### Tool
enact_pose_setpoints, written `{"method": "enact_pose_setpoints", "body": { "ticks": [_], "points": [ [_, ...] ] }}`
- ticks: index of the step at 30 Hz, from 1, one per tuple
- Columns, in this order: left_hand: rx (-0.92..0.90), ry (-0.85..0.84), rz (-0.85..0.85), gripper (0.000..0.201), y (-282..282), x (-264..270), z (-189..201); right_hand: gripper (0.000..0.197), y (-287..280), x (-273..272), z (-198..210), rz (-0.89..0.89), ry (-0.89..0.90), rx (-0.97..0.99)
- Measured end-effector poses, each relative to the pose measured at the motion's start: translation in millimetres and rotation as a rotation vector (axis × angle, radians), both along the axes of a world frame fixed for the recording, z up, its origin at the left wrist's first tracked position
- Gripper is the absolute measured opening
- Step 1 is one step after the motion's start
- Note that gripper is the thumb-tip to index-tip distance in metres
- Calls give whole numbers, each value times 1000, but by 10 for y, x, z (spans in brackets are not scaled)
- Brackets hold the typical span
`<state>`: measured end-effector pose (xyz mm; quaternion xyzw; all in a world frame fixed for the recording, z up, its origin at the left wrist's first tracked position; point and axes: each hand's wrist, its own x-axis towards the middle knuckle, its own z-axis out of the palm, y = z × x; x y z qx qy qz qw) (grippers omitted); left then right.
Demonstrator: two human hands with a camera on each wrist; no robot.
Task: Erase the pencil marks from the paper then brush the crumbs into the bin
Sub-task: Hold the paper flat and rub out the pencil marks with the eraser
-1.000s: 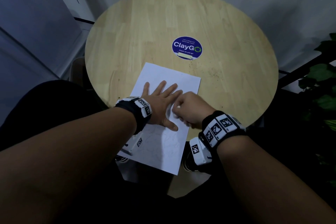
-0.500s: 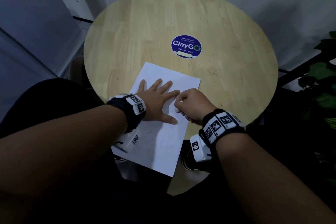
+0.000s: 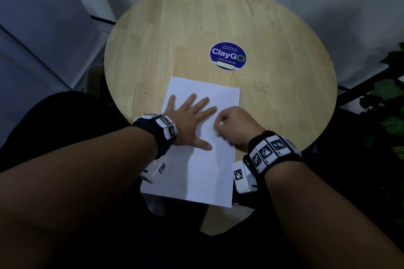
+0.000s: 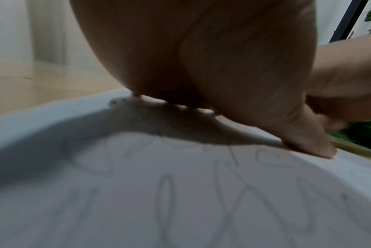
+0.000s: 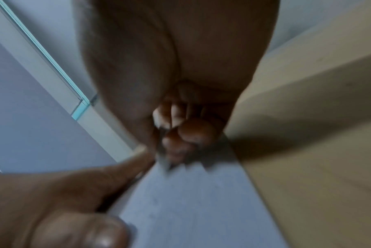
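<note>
Sheet of paper [image 3: 203, 172] lies on round wooden table [image 3: 179, 28], pinned flat by left hand [image 3: 190, 120], fingers spread. Small white eraser [image 3: 221, 123] is pinched in curled right hand [image 3: 236, 125] on the paper. Pencil marks [image 4: 201, 193] remain.

Sticker: a round blue sticker [image 3: 228, 56] lies on the wooden table [image 3: 175, 28], at 12 o'clock from my hands.
Small top line: "Let's keep our pantries clean", in pale letters, tiny but legible.
Main word: "ClayGo" in large white letters; the final "o" is drawn as a green ring.
Bottom line: "Clean as you go", small and white, above a pale strip.
Paper: the white sheet [image 3: 196, 170] under my hands carries faint looping pencil marks [image 4: 233, 193]; I cannot read them as words.
Wrist bands: black-and-white square code patterns [image 3: 265, 152], no letters.
</note>
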<state>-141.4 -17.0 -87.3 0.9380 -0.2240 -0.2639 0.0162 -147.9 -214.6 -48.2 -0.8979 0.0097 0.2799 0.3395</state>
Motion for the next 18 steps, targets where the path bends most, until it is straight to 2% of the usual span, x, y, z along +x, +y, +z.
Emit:
{"method": "enact_pose_setpoints", "body": {
  "ticks": [2, 3, 6, 7, 8, 11, 12, 16, 18],
  "points": [
    [0, -6, -5, 126, -3, 5, -8, 18, 44, -77, 57, 120, 140, -7],
    [1, -5, -5, 127, -3, 7, -7, 18, 62, -83, 52, 120, 116, -12],
    [9, 5, -3, 128, -9, 6, -6, 15, 54, -3, -5, -52, -138, -45],
    [11, 8, -3, 128, -9, 6, -6, 14, 47, 20, -1, -87, -166, -45],
    [11, 8, -1, 127, -6, 7, -5, 14, 45, 25, 11, -73, -143, -42],
    [4, 0, -3, 128, -3, 9, -17, 17, 55, -41, 39, 47, 74, -17],
    [7, -1, -6, 128, -4, 11, -16, 17, 59, -58, 38, 50, 85, -9],
    [19, 12, -9, 128, -10, 11, 3, 13, 18, 51, -10, -93, -196, -67],
    [17, 18, -8, 128, -5, 8, 8, 14, 18, 47, 18, -49, -114, -46]
  ]
}}
